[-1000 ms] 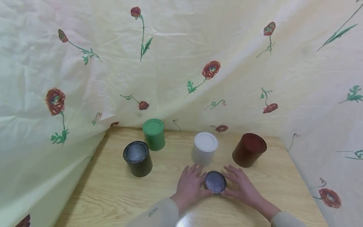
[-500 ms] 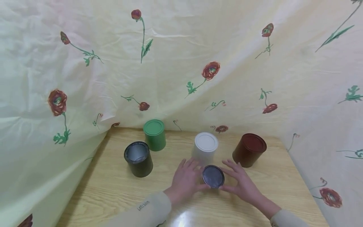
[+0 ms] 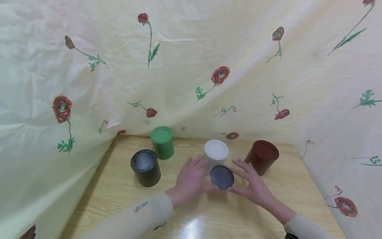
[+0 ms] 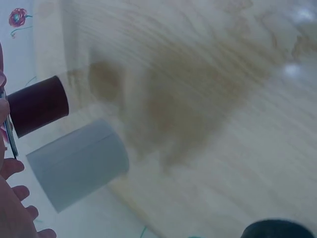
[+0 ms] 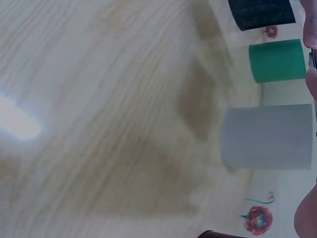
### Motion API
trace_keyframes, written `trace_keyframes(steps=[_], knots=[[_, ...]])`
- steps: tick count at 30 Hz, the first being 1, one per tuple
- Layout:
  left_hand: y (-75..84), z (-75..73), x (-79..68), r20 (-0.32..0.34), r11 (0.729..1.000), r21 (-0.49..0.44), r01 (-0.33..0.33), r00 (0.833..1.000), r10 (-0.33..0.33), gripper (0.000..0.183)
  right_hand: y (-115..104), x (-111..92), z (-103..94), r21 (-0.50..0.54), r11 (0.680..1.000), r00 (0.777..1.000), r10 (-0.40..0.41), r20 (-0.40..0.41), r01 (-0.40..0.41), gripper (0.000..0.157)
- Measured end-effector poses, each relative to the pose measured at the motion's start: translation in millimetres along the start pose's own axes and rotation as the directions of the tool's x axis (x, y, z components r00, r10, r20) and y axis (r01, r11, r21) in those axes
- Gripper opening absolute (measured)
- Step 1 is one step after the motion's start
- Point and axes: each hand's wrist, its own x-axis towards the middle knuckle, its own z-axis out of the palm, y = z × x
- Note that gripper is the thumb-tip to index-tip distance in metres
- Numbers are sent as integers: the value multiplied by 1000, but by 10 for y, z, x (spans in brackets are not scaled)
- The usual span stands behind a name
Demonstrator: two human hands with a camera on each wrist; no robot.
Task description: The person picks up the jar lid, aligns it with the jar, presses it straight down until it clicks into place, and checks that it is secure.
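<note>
A dark grey round lid (image 3: pixel 222 177) is held up between both hands, tilted toward the head camera, with a shadow on the table below it. My left hand (image 3: pixel 191 179) pinches its left edge, and my right hand (image 3: pixel 250 184) pinches the right edge. In the left wrist view the lid (image 4: pixel 11 135) shows edge-on between fingers. Just behind it stands a white can (image 3: pixel 216 150) with its top covered, its lower part hidden by the lid. A black can (image 3: pixel 148 173) with an open top is off to the left.
At the back left is a green can (image 3: pixel 162 142) with a covered top. A dark red can (image 3: pixel 264 156), also covered, stands beyond my right fingers. Flowered cloth (image 3: pixel 185 83) hangs behind and along the sides of the wooden table (image 3: pixel 113 196).
Both hands have raised the lid off the table and carried it slightly left and away from the body, toward the white can. The cans stay put.
</note>
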Motion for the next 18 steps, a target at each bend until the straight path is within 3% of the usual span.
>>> trace_keyframes(steps=[11,18], knots=[[-135,-301,75,-51,1000,-10,-18,999,17,72,-114,281,-111,-34,998,998,54,30,-53,70],[-232,-459,118,-52,1000,-1,-2,999,2,76,-157,479,-163,-49,998,998,42,44,-39,70]])
